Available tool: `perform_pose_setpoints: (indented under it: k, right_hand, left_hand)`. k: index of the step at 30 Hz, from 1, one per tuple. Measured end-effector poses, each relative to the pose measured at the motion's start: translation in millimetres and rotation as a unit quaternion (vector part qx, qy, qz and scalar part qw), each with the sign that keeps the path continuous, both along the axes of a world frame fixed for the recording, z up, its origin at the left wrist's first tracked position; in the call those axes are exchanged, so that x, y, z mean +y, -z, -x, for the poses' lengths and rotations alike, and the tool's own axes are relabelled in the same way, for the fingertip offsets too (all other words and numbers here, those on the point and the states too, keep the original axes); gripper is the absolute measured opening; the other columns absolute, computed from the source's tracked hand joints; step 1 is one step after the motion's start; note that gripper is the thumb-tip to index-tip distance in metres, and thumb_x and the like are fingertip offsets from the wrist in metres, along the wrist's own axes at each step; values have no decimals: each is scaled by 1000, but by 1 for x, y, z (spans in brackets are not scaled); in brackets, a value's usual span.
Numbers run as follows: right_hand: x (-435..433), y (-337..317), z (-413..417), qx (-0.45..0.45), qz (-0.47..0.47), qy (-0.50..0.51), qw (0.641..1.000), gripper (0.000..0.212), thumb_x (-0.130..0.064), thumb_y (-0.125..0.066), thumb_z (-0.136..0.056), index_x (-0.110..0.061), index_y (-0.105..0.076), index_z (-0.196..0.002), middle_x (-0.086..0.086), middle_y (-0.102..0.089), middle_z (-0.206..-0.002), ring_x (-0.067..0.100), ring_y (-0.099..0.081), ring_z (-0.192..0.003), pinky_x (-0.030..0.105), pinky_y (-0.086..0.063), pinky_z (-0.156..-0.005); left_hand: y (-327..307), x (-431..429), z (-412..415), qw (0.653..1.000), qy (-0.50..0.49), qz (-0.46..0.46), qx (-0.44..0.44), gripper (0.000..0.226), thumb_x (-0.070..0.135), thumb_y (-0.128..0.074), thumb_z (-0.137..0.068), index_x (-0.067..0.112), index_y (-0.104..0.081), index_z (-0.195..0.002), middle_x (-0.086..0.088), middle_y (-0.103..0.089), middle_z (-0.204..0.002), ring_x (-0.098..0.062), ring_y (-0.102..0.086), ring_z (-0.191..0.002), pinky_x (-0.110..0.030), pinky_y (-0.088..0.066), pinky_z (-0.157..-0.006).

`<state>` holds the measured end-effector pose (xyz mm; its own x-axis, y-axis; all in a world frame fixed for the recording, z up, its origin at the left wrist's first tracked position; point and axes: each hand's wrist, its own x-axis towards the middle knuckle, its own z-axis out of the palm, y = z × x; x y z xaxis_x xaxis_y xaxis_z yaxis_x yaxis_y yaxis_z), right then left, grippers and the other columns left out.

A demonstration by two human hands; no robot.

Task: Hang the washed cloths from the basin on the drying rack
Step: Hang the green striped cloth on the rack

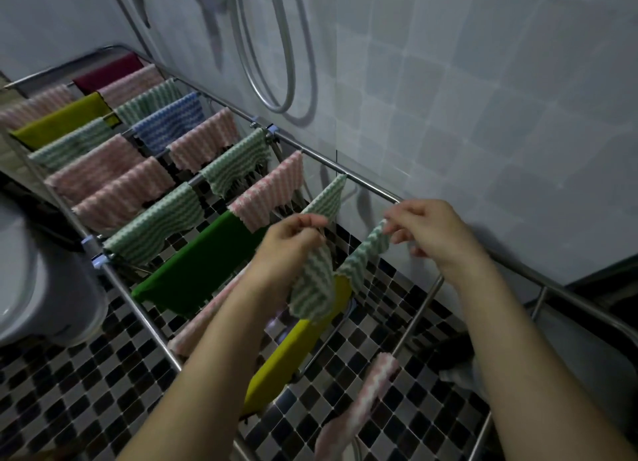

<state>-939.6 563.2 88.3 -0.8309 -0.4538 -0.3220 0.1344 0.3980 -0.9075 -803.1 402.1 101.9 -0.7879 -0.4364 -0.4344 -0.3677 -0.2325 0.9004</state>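
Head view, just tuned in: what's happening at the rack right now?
A person holds a green-and-white striped cloth stretched between both hands above the drying rack. The left hand pinches one end and the right hand pinches the other, so the cloth sags between them. Most bars further along already carry pink, green and blue striped cloths. A dark green cloth and a yellow cloth hang nearer the hands.

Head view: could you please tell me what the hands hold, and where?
A green-striped cloth; the left hand and right hand each pinch its upper edge.
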Motion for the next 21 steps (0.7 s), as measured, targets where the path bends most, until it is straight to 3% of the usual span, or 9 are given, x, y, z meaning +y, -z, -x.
perform_pose_setpoints:
  k: [2, 4, 8, 14, 17, 21]
  right_hand:
    - [8, -24, -26, -115, 92, -89, 985, 25, -27, -60, -91, -17, -67, -113, 5, -73, -104, 18, -68, -93, 19, -48, -53]
    - [10, -37, -47, -187, 174, -134, 958, 40, -25, -63, -86, -20, -59, -125, 7, -69, -117, 21, -66, -107, 27, -55, -61]
    - [1, -49, -83, -144, 192, -117, 964, 53, -14, -72, -76, -18, -53, -125, 9, -69, -115, 24, -69, -101, 37, -59, -78]
    - [-5, -57, -104, 11, 160, -42, 986, 12, -2, -66, -86, -9, -64, -95, 7, -71, -89, 14, -68, -79, 23, -57, -68]
    - [-3, -62, -108, -45, 210, -20, 977, 7, -4, -61, -90, -8, -67, -89, 4, -71, -81, 11, -65, -70, 19, -53, -61]
    - [-3, -64, -114, -120, 244, -10, 962, 18, -15, -52, -96, -4, -67, -94, 7, -68, -81, 12, -60, -70, 21, -46, -58]
  left_hand:
    - [-16, -5, -10, 980, -15, -178, 89, 34, -8, -48, -76, 11, -59, -101, -11, -58, -93, -26, -55, -87, -38, -48, -74]
    - [-24, -6, -17, 960, -8, -241, 142, 45, -11, -47, -65, 9, -55, -104, -13, -60, -92, -27, -59, -84, -38, -52, -72]
    - [-38, 4, -30, 966, 14, -202, 158, 43, -12, -58, -72, 9, -56, -110, -12, -64, -92, -21, -65, -75, -31, -56, -62]
    - [-47, 12, -45, 965, -6, -178, 191, 31, -1, -65, -73, 9, -60, -101, -8, -67, -85, -20, -67, -74, -31, -57, -65]
    - [-52, 13, -50, 972, 4, -157, 176, 26, 8, -68, -74, 10, -62, -100, -8, -68, -87, -20, -68, -75, -31, -58, -65]
    - [-59, 13, -57, 969, 45, -176, 167, 18, 20, -68, -80, 13, -67, -96, -5, -69, -86, -18, -65, -76, -29, -56, -68]
